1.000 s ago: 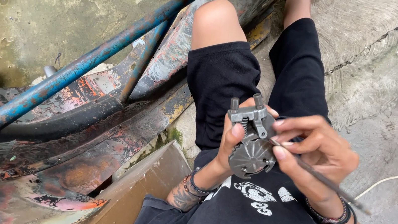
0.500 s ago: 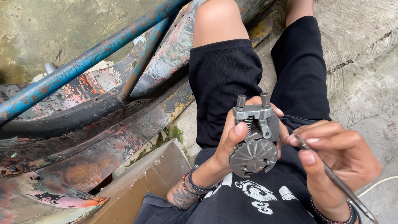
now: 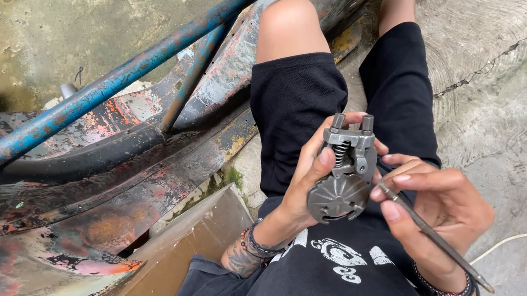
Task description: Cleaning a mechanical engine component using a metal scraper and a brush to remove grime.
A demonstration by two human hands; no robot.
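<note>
Two bare hands worked over the lap. The left hand (image 3: 303, 193) was wrapped tight around a grey metal part (image 3: 344, 171), held upright above the black shorts (image 3: 295, 105). The right hand (image 3: 440, 213) pinched a thin metal tool (image 3: 440, 240), its tip beside the part.

Our black shorts (image 3: 295, 105) at twelve o'clock, our black shirt (image 3: 353, 293) with white print at six, beaded bracelets on our left wrist (image 3: 258, 242), dark bands on our right wrist (image 3: 450, 295), tattooed left forearm (image 3: 237, 260)
</note>
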